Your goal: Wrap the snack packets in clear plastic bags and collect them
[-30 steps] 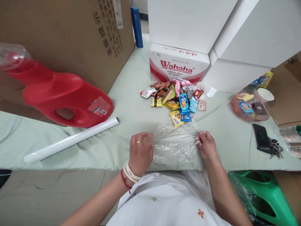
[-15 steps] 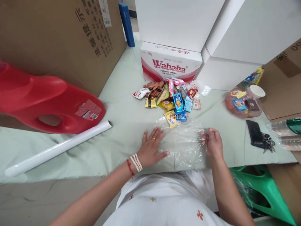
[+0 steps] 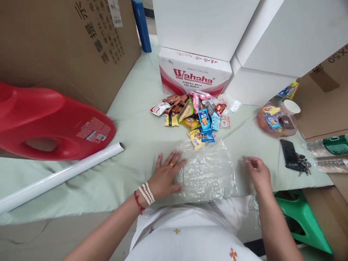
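Left hand (image 3: 166,176) is pressed flat, fingers spread, on the left edge of the clear plastic bag (image 3: 208,173) lying crinkled at the near edge of the desk (image 3: 136,123). Snack pile (image 3: 194,114) sits just behind it. Right hand (image 3: 258,174) has its grip pinched together just off the bag's right side, can't tell if it's got plastic.

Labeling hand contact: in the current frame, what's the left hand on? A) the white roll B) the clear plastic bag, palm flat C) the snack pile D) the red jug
B: the left hand lies flat, fingers spread, on the left edge of the clear plastic bag, apart from the white roll, snack pile and red jug.
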